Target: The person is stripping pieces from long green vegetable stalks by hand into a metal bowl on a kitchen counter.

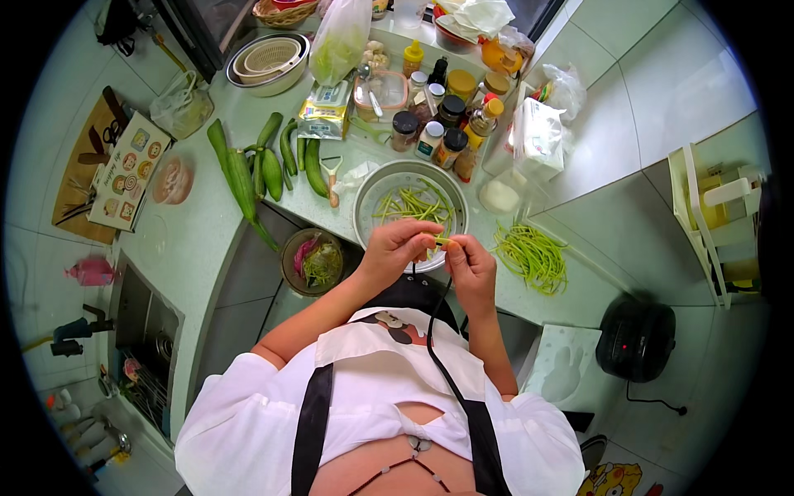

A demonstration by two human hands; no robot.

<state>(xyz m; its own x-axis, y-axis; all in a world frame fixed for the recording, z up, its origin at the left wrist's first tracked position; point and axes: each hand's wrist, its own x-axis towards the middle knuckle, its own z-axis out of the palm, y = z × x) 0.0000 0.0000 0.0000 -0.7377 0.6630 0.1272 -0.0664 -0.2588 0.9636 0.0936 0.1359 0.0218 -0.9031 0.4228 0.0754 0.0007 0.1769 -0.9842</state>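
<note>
Both my hands meet over the near rim of a round metal bowl (361,208). My left hand (403,246) is closed in a pinch on a short piece of thin green stem (440,240). Its other end is pinched by my right hand (470,263), fingers curled and the thumb on top. Inside the bowl lie cut green stem pieces (413,204). To the right of the bowl, a heap of long, uncut green stems (532,258) rests on the counter. Whether the stems are beans or stalks, I cannot tell.
Below the counter edge stands a bin (289,269) with scraps. Left are long green gourds (240,178) and a peeler (332,182). Behind the bowl crowd jars (404,128) and an open plastic box (389,87). A sink (141,306) is far left, a black cooker (635,337) right.
</note>
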